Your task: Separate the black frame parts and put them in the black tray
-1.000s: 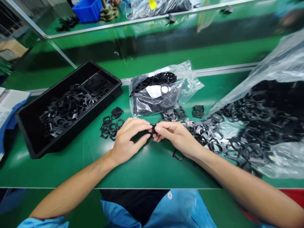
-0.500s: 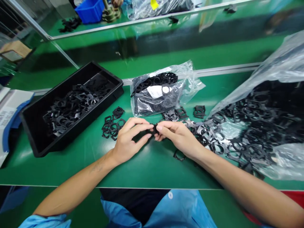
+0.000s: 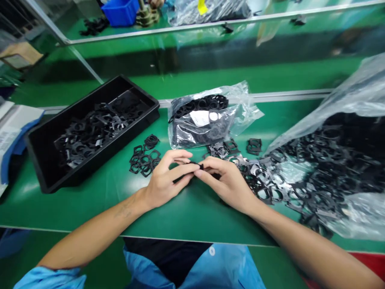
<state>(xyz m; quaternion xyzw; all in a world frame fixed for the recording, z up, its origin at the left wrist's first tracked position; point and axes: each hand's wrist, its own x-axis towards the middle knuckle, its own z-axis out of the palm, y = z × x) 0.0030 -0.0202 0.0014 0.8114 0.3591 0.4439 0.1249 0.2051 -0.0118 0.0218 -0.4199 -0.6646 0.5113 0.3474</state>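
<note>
My left hand [image 3: 167, 178] and my right hand [image 3: 225, 180] meet over the green table [image 3: 186, 208], fingertips pinched together on one small black plastic part [image 3: 198, 165]. Most of that part is hidden by the fingers. A small heap of black ring-shaped parts [image 3: 144, 157] lies just left of my left hand. Loose black frame parts [image 3: 264, 180] spill across the table to the right of my right hand.
A black tray [image 3: 45, 176] holding several black parts stands at the left. A sealed clear bag of parts [image 3: 204, 118] lies behind my hands. A large open plastic bag of parts [image 3: 345, 160] fills the right side. A blue bin [image 3: 120, 11] sits on the far table.
Both hands have sunk slightly toward the table, still pinching the same small black part. The camera has tilted a little, shifting the scene down and right.
</note>
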